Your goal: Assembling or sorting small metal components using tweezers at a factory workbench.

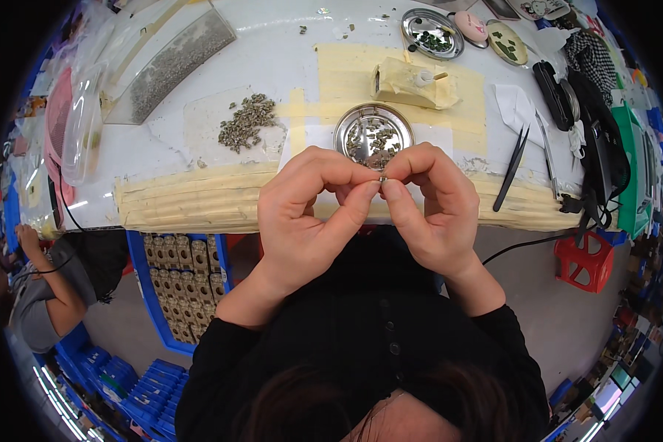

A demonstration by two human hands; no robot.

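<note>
My left hand [309, 210] and my right hand [436, 206] meet above the table's front edge, thumbs and forefingers pinched together. Between the fingertips is a tiny metal part [382, 179], too small to make out in detail, and both hands grip it. Just beyond my fingers stands a round steel dish [338, 134] with small metal pieces scattered in it. To its left, a heap of similar small grey-brown metal parts [247, 122] lies on a clear sheet.
Black tweezers [511, 169] lie to the right, near a white cloth [515, 107]. A taped block [412, 85] stands behind the dish. Far left is a clear bag of grey parts [177, 66]. Below the table are a blue crate [155, 309] and red stool [584, 261]; a person sits at left.
</note>
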